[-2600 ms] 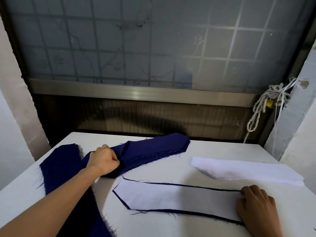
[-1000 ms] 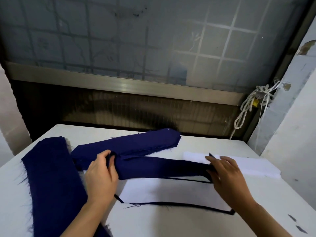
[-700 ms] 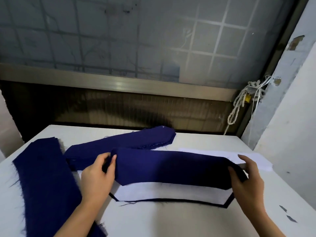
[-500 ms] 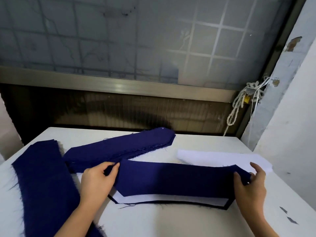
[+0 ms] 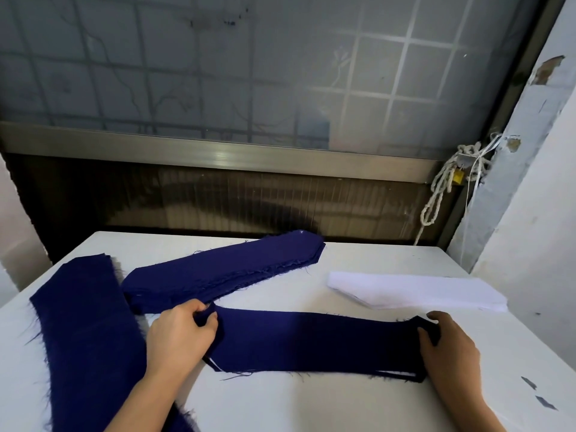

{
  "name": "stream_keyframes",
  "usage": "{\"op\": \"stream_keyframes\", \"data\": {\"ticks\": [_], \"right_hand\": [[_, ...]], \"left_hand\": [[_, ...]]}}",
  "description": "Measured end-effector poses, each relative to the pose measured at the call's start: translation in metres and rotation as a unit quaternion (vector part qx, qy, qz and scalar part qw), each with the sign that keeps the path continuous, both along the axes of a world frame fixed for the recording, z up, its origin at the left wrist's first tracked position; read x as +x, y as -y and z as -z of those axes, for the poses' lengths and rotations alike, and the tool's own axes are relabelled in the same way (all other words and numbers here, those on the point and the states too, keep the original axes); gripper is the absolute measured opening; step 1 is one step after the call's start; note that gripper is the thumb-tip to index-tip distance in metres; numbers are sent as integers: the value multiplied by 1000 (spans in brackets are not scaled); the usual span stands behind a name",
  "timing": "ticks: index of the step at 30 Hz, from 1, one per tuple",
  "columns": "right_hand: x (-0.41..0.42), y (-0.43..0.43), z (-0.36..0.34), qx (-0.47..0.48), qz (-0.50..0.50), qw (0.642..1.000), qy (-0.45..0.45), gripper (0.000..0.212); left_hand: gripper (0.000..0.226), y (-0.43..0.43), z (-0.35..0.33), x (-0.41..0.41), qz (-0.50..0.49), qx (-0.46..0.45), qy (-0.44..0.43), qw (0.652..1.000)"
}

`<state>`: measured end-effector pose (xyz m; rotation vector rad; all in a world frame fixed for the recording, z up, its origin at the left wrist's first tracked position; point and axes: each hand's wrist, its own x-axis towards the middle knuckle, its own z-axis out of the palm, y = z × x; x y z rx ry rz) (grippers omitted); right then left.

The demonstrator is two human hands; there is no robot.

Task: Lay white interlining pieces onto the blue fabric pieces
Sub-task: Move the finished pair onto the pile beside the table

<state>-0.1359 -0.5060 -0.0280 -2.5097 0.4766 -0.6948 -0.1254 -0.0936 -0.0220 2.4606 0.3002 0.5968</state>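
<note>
1. Two blue heaps share the white table (image 5: pixel 280 400) with me: a long stack (image 5: pixel 87 322) running down the left edge, and a slanted stack (image 5: pixel 224 269) whose near end sits just beside my left knuckles.
2. Over on the right, the interlining stack (image 5: pixel 417 291) lies just beyond my right hand without touching it. A knotted rope (image 5: pixel 436 198) hangs by the window frame, and a few dark scraps (image 5: pixel 528 381) dot the table near my right wrist.
3. My own hands get in the way here, each covering one end of the blue piece (image 5: pixel 311 341).
4. That blue piece lies stretched flat, left to right, between my two hands.
5. Left hand (image 5: pixel 180 335): thumb and fingers pinch the left tip. Right hand (image 5: pixel 448 347): fingers curl over the right end and grip it. The thumb is probably tucked under the cloth, but it's hard to see.
6. Half a second ago a white band of the interlined piece (image 5: pixel 215 366) showed along the near edge. Now the blue piece has come down over it, leaving only a sliver at the lower left corner and a thin dark line at the lower right.
</note>
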Motion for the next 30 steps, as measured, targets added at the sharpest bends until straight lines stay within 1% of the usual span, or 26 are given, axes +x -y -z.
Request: {"op": "stream_keyframes", "data": {"ticks": [2,6,9,12,17,19,21,22,24,25,26,27,28,30], "right_hand": [[-1,-2,-1,-15,-7,1000,-2,29],[-3,-6,-2,-31,-19,999,-18,30],[-4,-9,-3,-38,-21,999,-30,37],[-4,-11,-5,-45,-1,998,-39,45],[-5,-10,-8,-75,50,995,-50,51],[-5,-10,-7,-79,88,991,-67,43],[-4,-10,-4,-92,121,985,-81,23],[-3,-10,-4,-106,136,980,-103,26],[0,-9,-3,-139,151,966,-158,49],[1,-8,-2,-153,148,963,-167,55],[3,-7,-1,-164,132,963,-166,57],[4,-5,0,-167,105,968,-157,55],[4,-5,1,-161,71,975,-140,49],[2,-5,0,-103,12,990,-97,40]], "left_hand": [[5,0,-1,-1,-2,10,-10,1000],[13,1,-1,-1,-5,34,-23,999],[20,3,1,0,7,55,-16,998],[20,2,3,3,6,56,-7,998],[20,1,2,4,7,35,-11,999],[21,0,3,3,-9,72,-19,997],[24,2,2,2,-31,163,-40,985],[28,4,2,1,-41,202,-45,977],[44,7,2,-1,-52,240,-60,967],[52,8,2,-2,-54,244,-74,965],[57,9,2,-1,-54,249,-89,963],[59,10,3,0,-52,252,-104,961],[58,11,4,1,-44,248,-113,961],[47,13,4,1,-14,188,-105,976]]}}
